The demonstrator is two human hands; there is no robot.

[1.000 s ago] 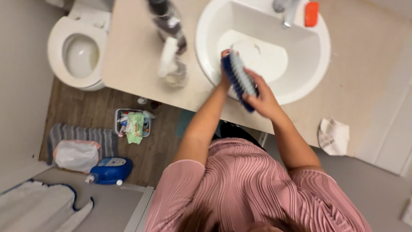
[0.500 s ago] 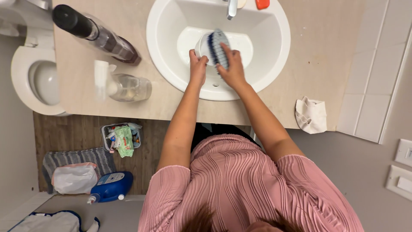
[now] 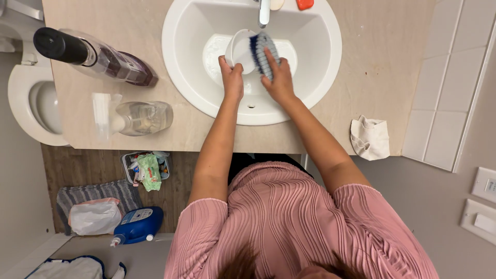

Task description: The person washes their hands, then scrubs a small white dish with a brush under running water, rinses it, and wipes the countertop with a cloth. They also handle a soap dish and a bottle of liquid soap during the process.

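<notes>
My left hand (image 3: 231,78) grips a white cup (image 3: 241,49) by its lower edge, held over the basin of the round white sink (image 3: 181,67). My right hand (image 3: 279,77) holds a blue scrub brush with pale bristles (image 3: 260,51) pressed against the cup's right side. Both sit just below the metal faucet (image 3: 264,11) at the top of the basin.
A dark-capped bottle of purple liquid (image 3: 98,54) and a clear spray bottle (image 3: 132,118) lie on the beige counter at left. A crumpled white cloth (image 3: 370,138) sits at the right. A toilet (image 3: 31,103), small bin (image 3: 146,166) and blue jug (image 3: 137,225) are lower left.
Both hands moved from the sink's near rim up into the basin under the faucet. The left hand now holds the cup, with the brush against it. The view shifted.
</notes>
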